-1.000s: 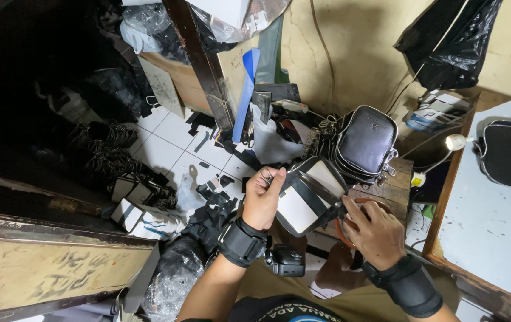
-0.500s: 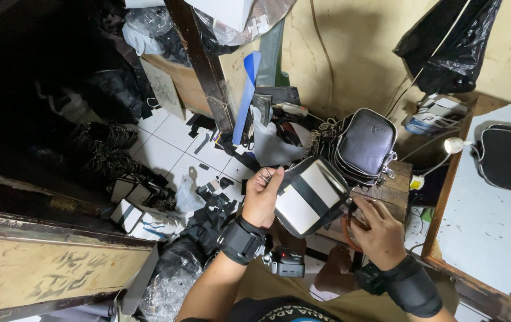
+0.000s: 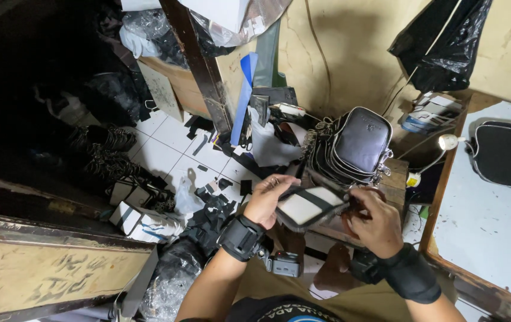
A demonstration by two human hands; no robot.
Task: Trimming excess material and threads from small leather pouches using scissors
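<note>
Both hands grip a flat black pouch panel (image 3: 310,207) with a white face, held just in front of the stack of black pouches (image 3: 351,149). Its long axis runs left to right, tilted slightly up toward the right. The left hand (image 3: 269,201) has fingers curled around the left end, while the right hand (image 3: 376,222) seems to pinch the right end, though its fingertips are hidden.

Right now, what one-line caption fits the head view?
Both hands, left hand and right hand, hold a flat black-edged pouch before stacked black bags.

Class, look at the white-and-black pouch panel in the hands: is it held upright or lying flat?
Nearly flat. The panel shows its broad white face to the camera, with the left hand and right hand gripping opposite ends.
</note>
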